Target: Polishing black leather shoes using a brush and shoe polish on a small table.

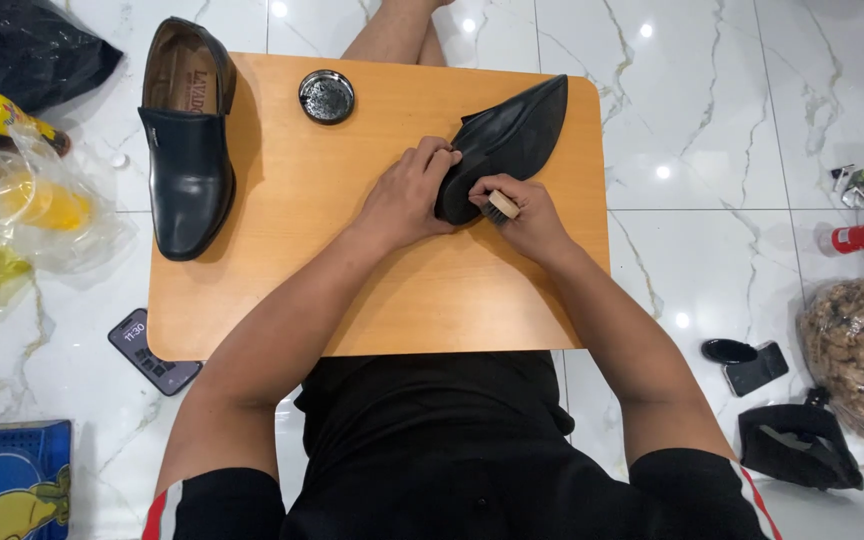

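Black shoe [517,135] — lay on its side at the right rear of the wooden bench [372,290], heel toward the person. Left hand [407,195] — grip closed around the heel. Right hand [527,215] — grip closed on a small wooden brush [500,206] touching the heel. Second black shoe [187,140] — upright, bench's left edge. Open round tin [326,96] — between the shoes, near the far edge.

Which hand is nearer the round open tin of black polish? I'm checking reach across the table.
Left. The left hand grips the black leather shoe just below and right of the round open tin of black polish; the right hand, with the wooden brush, is farther right.
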